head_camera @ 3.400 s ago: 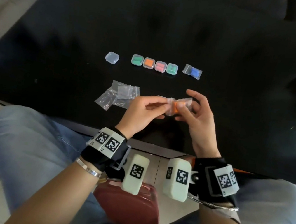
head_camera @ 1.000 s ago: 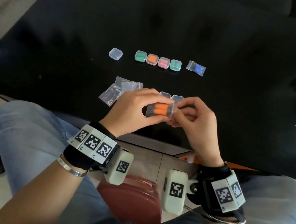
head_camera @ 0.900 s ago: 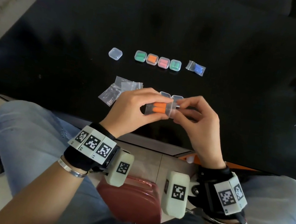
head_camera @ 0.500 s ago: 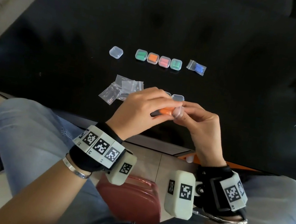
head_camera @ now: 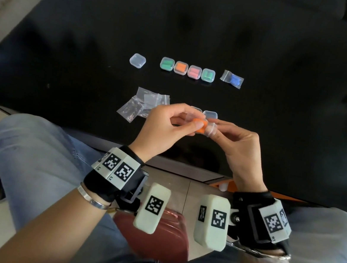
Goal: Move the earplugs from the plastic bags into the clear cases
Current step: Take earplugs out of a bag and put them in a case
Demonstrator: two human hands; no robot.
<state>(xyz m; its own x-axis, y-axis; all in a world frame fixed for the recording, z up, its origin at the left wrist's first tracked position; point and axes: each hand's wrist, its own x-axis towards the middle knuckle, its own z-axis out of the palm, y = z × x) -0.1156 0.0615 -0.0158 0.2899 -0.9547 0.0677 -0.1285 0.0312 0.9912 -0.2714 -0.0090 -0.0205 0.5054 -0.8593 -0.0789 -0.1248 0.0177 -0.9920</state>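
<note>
Nearest the table's (head_camera: pixel 63 73) front edge, the left hand (head_camera: pixel 164 127) and right hand (head_camera: pixel 237 143) together pinch a small plastic bag (head_camera: pixel 210 130) holding orange earplugs (head_camera: pixel 199 126). Behind the fingers, partly hidden, sits an open clear case (head_camera: pixel 210 114); emptied bags (head_camera: pixel 142 103) lie left. Farther back: an empty case (head_camera: pixel 137 60), four filled cases (head_camera: pixel 187 70), a bag of blue earplugs (head_camera: pixel 232 79).

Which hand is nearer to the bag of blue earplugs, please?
Right. The right hand is below the blue bag, slightly to its right; the left hand lies further off, down-left.
</note>
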